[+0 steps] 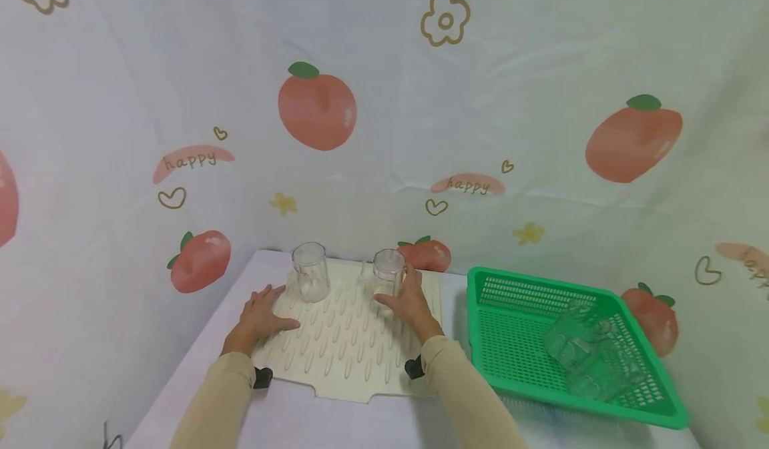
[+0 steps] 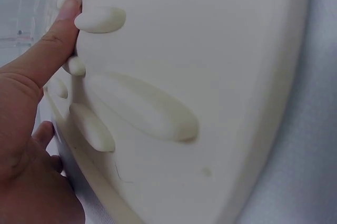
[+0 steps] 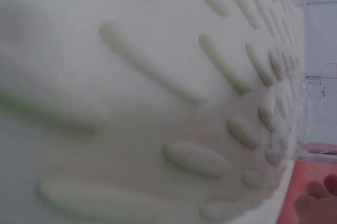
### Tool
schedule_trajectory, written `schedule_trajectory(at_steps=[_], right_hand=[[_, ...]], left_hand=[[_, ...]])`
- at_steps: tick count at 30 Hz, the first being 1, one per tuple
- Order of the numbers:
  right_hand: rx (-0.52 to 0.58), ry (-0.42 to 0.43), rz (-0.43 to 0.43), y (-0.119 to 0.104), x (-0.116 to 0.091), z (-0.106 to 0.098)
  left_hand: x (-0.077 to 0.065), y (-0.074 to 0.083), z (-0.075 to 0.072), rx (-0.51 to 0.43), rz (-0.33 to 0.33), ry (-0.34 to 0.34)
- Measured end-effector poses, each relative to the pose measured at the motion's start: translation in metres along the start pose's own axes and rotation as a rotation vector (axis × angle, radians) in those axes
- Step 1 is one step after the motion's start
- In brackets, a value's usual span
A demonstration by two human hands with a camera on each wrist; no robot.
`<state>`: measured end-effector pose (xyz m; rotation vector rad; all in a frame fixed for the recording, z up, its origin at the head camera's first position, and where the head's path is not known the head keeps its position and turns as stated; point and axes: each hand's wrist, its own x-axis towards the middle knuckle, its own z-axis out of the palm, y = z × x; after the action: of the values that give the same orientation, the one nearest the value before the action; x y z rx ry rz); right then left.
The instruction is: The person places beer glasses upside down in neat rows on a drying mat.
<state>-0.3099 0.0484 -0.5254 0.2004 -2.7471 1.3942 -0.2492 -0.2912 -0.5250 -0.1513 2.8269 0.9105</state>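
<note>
Our left hand [image 1: 258,319] is spread by the left edge of the mat [image 1: 336,342], and though we can't tell if our right hand [image 1: 414,305] grips the right glass mug [image 1: 387,274] near the back edge, a nudge could tip it.

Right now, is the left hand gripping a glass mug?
No, the left hand is spread beside the nearest glass mug, not closed around it.

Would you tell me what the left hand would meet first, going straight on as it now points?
Most likely the left glass mug on the cream mat, though depth makes that uncertain.
</note>
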Motion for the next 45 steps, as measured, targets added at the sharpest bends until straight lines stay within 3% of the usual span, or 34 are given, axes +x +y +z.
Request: schedule_trajectory(at_steps=[5,18,28,32,45], right_hand=[[-0.134,-0.047,-0.001,-0.006,-0.002,-0.011],[-0.4,-0.076,-0.163,-0.03,-0.01,-0.05],[-0.644,-0.086,-0.213,-0.041,-0.017,-0.073],[-0.658,-0.112,-0.165,-0.046,-0.02,-0.086],[-0.697,-0.132,-0.129,-0.04,-0.02,-0.128]], left_hand=[[-0.001,-0.003,0.0,-0.001,-0.004,-0.004],[0.003,-0.003,-0.001,-0.007,0.002,-0.011],[0.001,-0.002,-0.001,-0.003,0.006,-0.017],[0.001,-0.002,-0.001,-0.003,0.006,-0.02],[0.003,-0.006,-0.001,-0.001,0.01,-0.041]])
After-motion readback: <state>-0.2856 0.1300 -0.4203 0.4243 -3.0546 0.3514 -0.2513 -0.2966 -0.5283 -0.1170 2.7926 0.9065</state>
